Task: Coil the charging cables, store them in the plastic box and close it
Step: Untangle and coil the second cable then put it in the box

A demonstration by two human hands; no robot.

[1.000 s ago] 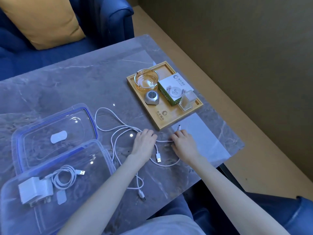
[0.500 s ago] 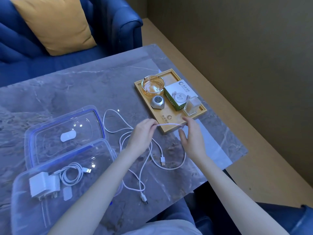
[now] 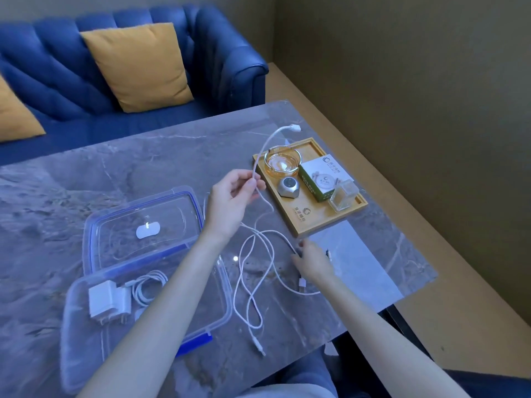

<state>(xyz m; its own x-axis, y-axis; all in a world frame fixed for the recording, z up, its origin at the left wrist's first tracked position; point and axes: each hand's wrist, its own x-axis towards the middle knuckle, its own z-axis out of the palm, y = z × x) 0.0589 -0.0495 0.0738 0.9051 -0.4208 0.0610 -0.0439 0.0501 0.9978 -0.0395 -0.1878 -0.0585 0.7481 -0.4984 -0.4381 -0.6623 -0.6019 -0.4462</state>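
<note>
My left hand (image 3: 231,200) is raised above the table and pinches a white charging cable (image 3: 260,156) near one end, whose plug sticks up over the tray. The rest of the white cable (image 3: 250,285) lies in loose loops on the marble table. My right hand (image 3: 313,261) rests low on the table, fingers on a strand of it. The open clear plastic box (image 3: 221,288) at lower left holds a coiled cable (image 3: 148,288) and a white charger (image 3: 106,300). Its blue-rimmed lid (image 3: 140,225) lies just behind it.
A wooden tray (image 3: 313,222) at right carries a glass ashtray (image 3: 283,162), a silver gadget (image 3: 288,186), a green-white carton (image 3: 323,178) and a small clear container (image 3: 343,195). A blue sofa (image 3: 57,79) with yellow cushions stands behind the table. The table's near edge (image 3: 359,331) is close to my right forearm.
My left hand lifted the cable end higher, so the plug now stands over the tray. My right hand let go of that end and dropped to a strand on the table.
</note>
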